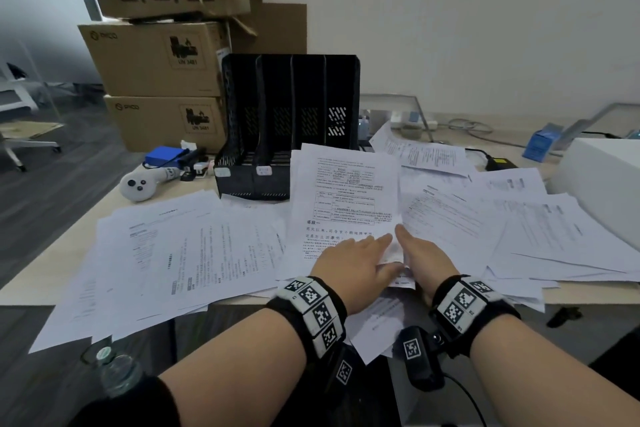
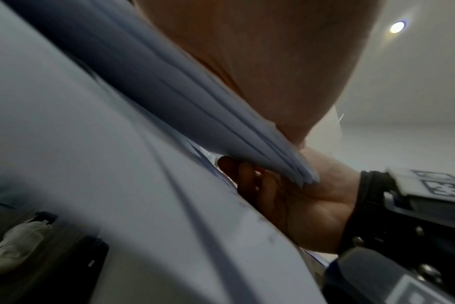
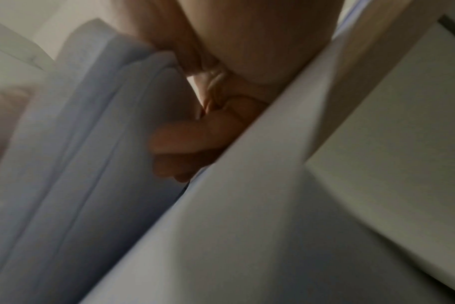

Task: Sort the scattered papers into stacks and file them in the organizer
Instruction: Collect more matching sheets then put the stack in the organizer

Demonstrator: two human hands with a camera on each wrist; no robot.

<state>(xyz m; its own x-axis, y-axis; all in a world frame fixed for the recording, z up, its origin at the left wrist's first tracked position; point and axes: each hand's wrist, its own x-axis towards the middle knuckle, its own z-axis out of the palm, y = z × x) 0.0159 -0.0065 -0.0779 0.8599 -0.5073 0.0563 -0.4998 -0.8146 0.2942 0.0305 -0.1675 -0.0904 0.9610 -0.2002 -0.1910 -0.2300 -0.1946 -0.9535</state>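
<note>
Two hands are down in the lower middle of the head view, side by side on one small bundle of sheets. The left hand (image 1: pixel 349 262) lies on top of the bundle (image 1: pixel 346 204) with fingers stretched forward, thumb toward its partner. The left wrist view looks from below: the left palm presses on the fanned sheet edges (image 2: pixel 247 144). The right hand (image 1: pixel 424 253) holds the bundle's right edge, and that same view shows its fingers (image 2: pixel 247 174) curled underneath the sheets. The right wrist view is blurred, but curled fingers (image 3: pixel 185 139) show against pale paper there too.

The bundle's far end rises toward the organizer (image 1: pixel 287 128), a black rack at centre frame. I count four slots, divided by three upright fins, and two small labels on its front lip. No sheets show in the visible slots.

The scattered papers (image 1: pixel 180 253) blanket the desk (image 1: pixel 20 295) from lower left to far right, overlapping too thickly to count, some hanging over the near edge.

Upper left: three stacked cardboard boxes (image 1: pixel 156 59), a fourth behind them. Just left of the organizer sit one white handheld controller (image 1: pixel 142 184) and one blue pack (image 1: pixel 162 156). One white box (image 1: pixel 602 177) fills the right edge, one blue carton (image 1: pixel 536 146) beside it.
</note>
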